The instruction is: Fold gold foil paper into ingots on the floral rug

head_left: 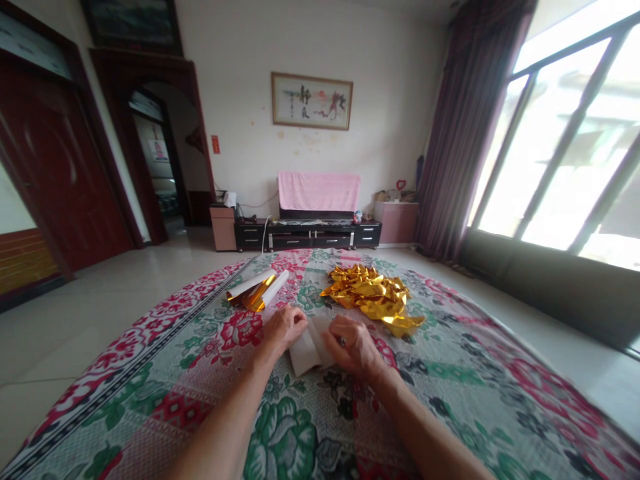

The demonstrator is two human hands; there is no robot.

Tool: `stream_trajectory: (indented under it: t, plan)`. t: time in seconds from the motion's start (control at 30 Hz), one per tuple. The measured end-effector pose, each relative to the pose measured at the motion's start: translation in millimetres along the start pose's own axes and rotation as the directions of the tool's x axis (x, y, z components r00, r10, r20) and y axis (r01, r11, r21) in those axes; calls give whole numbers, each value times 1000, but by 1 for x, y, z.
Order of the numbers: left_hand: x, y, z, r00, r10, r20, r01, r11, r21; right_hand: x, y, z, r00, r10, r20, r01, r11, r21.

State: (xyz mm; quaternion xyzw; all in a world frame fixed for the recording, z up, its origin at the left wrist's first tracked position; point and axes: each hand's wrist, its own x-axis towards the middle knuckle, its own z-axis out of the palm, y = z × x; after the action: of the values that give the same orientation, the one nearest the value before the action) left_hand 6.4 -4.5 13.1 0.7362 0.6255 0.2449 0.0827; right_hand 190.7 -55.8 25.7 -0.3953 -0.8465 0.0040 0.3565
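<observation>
A white sheet of paper (309, 348) lies on the floral cloth (280, 427) between my hands. My left hand (284, 327) has its fingers curled onto the sheet's left edge. Pressed on the right side of the paper is my right hand (353, 346), fingers bent and pinching it. A pile of folded gold foil pieces (373, 297) sits just beyond my right hand. Rolled gold-and-white foil sheets (257, 291) lie beyond my left hand.
The floral cloth covers a wide low surface, with tiled floor (75, 320) to the left. A dark TV cabinet (307, 233) with a pink cover stands by the far wall. Large windows (565, 140) and a curtain are at the right.
</observation>
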Motion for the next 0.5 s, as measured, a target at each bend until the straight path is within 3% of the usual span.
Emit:
stream_trajectory:
  t: [0.1,0.2,0.3,0.5]
  plan:
    - [-2,-2,2,999,30,-31,-31,1000,-5,2,5,1,959,229,-168,-241,969,-48]
    - [-2,-2,3,999,38,-39,-38,999,8,2,11,5,926,361,-112,-364,931,-12]
    - [-3,-1,3,998,42,-40,-41,999,9,3,12,10,937,344,-60,-342,939,42]
    - [-3,-1,3,999,31,-36,-31,999,7,8,3,19,980,193,-45,-188,977,99]
